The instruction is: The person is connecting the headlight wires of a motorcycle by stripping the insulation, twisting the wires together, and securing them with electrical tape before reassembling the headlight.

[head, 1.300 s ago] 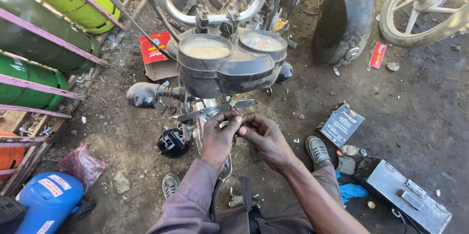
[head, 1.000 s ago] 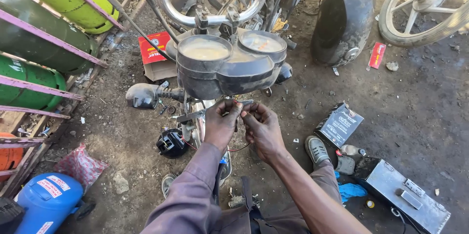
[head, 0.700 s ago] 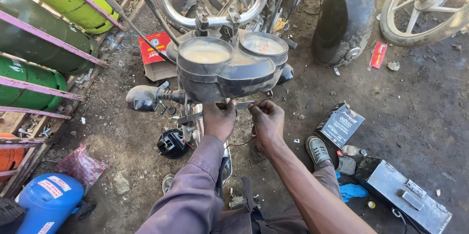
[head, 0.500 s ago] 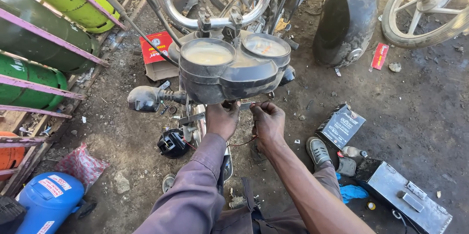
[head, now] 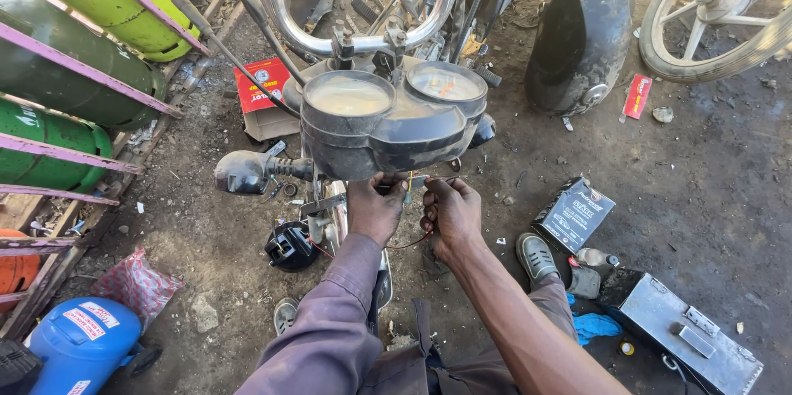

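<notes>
A dusty black twin-dial instrument cluster (head: pixel 388 122) of a motorcycle fills the middle, below chrome handlebars (head: pixel 363 36). My left hand (head: pixel 375 209) reaches up under the cluster's lower edge, fingers curled around thin wires there. Beside it, my right hand (head: pixel 452 212) pinches a small connector with coloured wires (head: pixel 412 184) just under the cluster. A thin red wire (head: pixel 408 242) loops between the two hands. A black turn-signal lamp (head: pixel 247 172) juts out left of the cluster.
Green gas cylinders (head: pixel 74 81) lie behind purple bars at left, with a blue one (head: pixel 82 345) at bottom left. A loose black round part (head: pixel 289 246), a red box (head: pixel 264 89), a dark box (head: pixel 573 213), a grey metal case (head: pixel 685 333), a black mudguard (head: pixel 582 32) and a wheel (head: pixel 718 15) surround me.
Both hands rose from below the cluster to its underside. They now grip the wires and connector closer to the housing. The view shifted slightly downward.
</notes>
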